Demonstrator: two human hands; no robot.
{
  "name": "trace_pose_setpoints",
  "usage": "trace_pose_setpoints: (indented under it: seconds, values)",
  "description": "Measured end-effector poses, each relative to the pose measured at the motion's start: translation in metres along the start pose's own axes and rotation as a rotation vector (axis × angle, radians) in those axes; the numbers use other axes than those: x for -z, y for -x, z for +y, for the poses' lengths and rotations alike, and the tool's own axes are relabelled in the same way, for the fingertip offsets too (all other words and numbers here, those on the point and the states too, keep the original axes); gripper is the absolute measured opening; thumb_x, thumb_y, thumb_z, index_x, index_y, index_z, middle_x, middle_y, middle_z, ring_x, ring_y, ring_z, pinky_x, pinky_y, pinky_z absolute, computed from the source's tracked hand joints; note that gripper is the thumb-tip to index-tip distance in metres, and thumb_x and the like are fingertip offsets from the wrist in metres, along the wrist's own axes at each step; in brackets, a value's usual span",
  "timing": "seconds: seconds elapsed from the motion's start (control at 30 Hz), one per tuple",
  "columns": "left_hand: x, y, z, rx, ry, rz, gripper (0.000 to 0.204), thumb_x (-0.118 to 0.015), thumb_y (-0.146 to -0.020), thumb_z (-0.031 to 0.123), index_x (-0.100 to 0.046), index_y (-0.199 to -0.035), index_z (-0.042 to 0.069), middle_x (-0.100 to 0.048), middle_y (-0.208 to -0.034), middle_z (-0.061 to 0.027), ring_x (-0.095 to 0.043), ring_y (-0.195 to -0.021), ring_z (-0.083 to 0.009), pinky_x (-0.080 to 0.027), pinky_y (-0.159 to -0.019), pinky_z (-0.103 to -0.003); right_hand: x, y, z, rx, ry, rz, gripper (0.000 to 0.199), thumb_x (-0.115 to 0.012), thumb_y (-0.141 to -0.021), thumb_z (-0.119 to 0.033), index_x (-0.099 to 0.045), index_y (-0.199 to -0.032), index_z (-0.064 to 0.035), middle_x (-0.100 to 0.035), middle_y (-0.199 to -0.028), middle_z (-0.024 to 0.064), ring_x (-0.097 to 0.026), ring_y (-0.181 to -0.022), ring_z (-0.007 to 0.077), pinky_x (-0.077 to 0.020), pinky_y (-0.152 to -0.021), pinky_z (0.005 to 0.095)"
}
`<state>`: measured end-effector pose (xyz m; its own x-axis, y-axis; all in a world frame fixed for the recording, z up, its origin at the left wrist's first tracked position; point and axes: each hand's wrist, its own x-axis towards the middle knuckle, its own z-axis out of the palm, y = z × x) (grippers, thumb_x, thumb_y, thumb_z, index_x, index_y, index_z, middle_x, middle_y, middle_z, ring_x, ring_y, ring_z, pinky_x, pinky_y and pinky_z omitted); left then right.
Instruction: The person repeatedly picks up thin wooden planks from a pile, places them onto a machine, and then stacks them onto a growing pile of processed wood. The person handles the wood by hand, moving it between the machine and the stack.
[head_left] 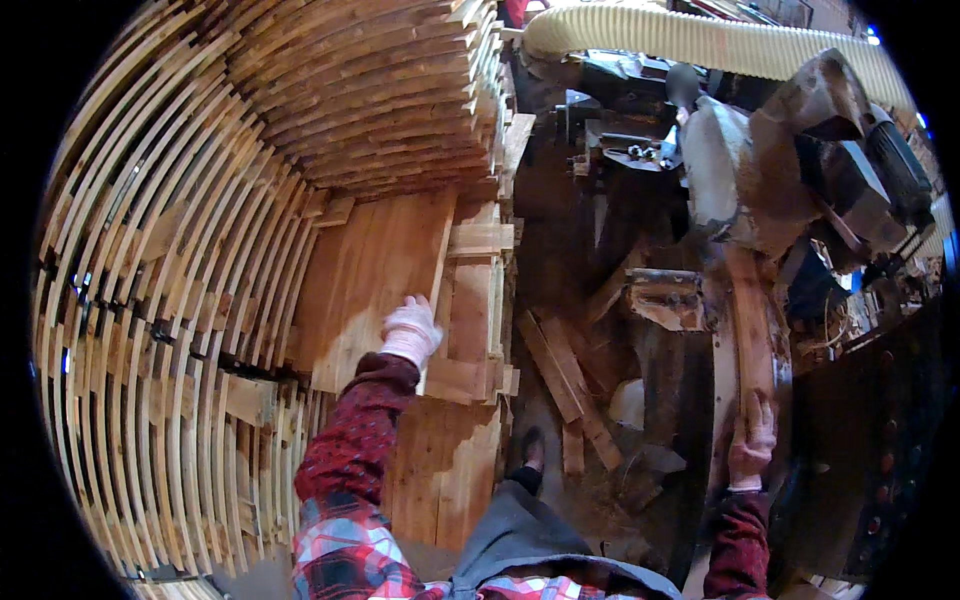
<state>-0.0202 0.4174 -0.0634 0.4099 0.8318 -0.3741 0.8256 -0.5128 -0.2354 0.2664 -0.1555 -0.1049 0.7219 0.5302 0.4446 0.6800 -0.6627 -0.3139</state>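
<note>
My left hand [411, 328], in a pale glove, reaches over the right edge of a wide wooden panel [375, 255] lying on a stack. Its fingers look stretched out and mostly straight; whether they touch the panel's edge I cannot tell. My right hand [753, 445], also gloved, rests with fingers extended on the near end of a long narrow board [748, 330]. That board lies along the bed of a woodworking machine [745, 165], and its far end passes out of sight under the machine's head.
Tall stacks of wooden boards [150, 300] rise at the left, with another stack [370, 100] behind the panel. Offcuts [560, 370] lie on the floor between stack and machine, near my foot [534, 449]. A ribbed cream hose [700, 38] crosses the far right.
</note>
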Motion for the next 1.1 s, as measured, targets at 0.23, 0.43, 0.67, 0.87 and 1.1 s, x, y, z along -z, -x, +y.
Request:
trace_pose_setpoints:
  seconds: [0.23, 0.43, 0.67, 0.87, 1.1]
  values:
    - [-0.081, 0.086, -0.028, -0.486, 0.987, 0.618, 0.018, -0.069, -0.094, 0.017, -0.075, -0.105, 0.005, -0.068, -0.113, -0.0247, -0.066, -0.105, -0.0407, -0.054, -0.09, -0.047, -0.067, -0.076, 0.018, -0.06, 0.183, 0.127, 0.06, -0.078, -0.091, -0.026, -0.059, -0.145, -0.0071, -0.061, -0.146, 0.0185, -0.056, -0.136, 0.0372, -0.0435, -0.117, 0.0432]
    - [-0.058, 0.323, 0.16, -0.501, 2.039, -0.044, 0.049, -0.068, -0.099, 0.011, -0.051, -0.144, 0.0, -0.059, -0.138, -0.0096, -0.055, -0.128, -0.0255, -0.043, -0.114, -0.043, 0.109, 0.049, -0.229, 0.263, -0.579, -0.387, 0.095, -0.088, -0.071, -0.039, -0.053, -0.15, -0.0014, -0.061, -0.138, 0.0292, -0.06, -0.127, 0.048, -0.0494, -0.109, 0.0503]
    - [-0.029, 0.219, 0.129, -0.591, 1.05, 0.21, 0.083, -0.076, -0.093, 0.042, -0.04, -0.157, 0.003, -0.047, -0.158, -0.0206, -0.045, -0.147, -0.0347, -0.037, -0.122, -0.043, 0.175, 0.213, -0.068, 0.01, -0.205, -0.108, 0.091, -0.078, -0.063, -0.015, -0.053, -0.15, -0.0024, -0.058, -0.14, 0.0295, -0.058, -0.124, 0.0495, -0.049, -0.106, 0.0538]
    - [-0.051, 0.028, -0.007, 0.201, 0.449, 0.311, 0.093, -0.068, -0.091, 0.058, -0.03, -0.161, 0.009, -0.037, -0.164, -0.0146, -0.04, -0.148, -0.0403, -0.041, -0.116, -0.055, 0.113, 0.237, -0.031, -0.305, -0.183, 0.023, 0.08, -0.076, -0.077, -0.018, -0.054, -0.151, 0.0001, -0.053, -0.154, 0.0246, -0.045, -0.147, 0.0439, -0.0308, -0.125, 0.0504]
    - [-0.033, -0.03, -0.055, 0.115, 0.006, -0.006, 0.079, -0.072, -0.09, 0.048, -0.044, -0.151, 0.005, -0.048, -0.154, -0.0176, -0.056, -0.137, -0.0376, -0.053, -0.103, -0.058, 0.003, 0.01, 0.034, -0.306, -0.466, -0.133, 0.064, -0.062, -0.092, 0.003, -0.048, -0.155, -0.0005, -0.052, -0.157, 0.0143, -0.05, -0.144, 0.0309, -0.0377, -0.121, 0.0389]
